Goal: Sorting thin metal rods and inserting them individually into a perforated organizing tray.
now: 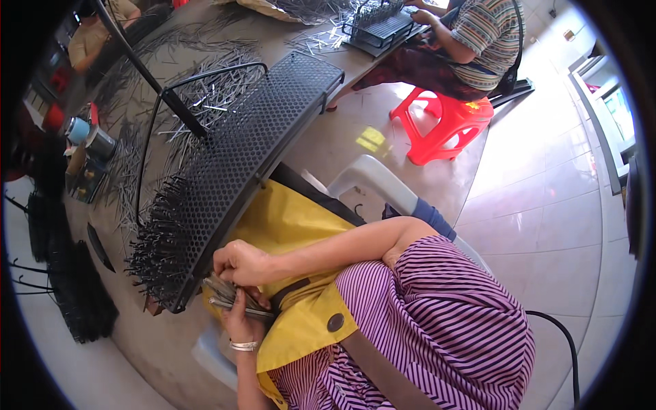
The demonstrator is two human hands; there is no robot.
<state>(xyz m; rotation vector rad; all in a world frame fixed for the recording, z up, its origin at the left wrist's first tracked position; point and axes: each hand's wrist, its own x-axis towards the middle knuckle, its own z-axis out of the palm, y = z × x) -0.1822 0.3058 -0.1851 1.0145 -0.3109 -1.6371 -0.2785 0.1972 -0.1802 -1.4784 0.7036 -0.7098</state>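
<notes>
My left hand [236, 313], with a silver bracelet on its wrist, grips a bundle of thin grey rods [229, 295] just over my yellow apron [290, 225]. Above it, my right hand [239, 263] is curled with its fingertips pinched on the top of that bundle. Both hands are at the near lower end of a long black perforated rack [239, 157] that leans across the table. Several dark rods [156, 246] stick out of the holes at the rack's lower end, left of my hands.
Loose rods [198, 96] are scattered over the grey table [157, 342]. Another person [471, 41] sits on a red stool [447, 126] at a second rack [383, 27]. A white chair [372, 181] is beside me. Black bundles [78, 294] and a can [92, 137] lie at the left.
</notes>
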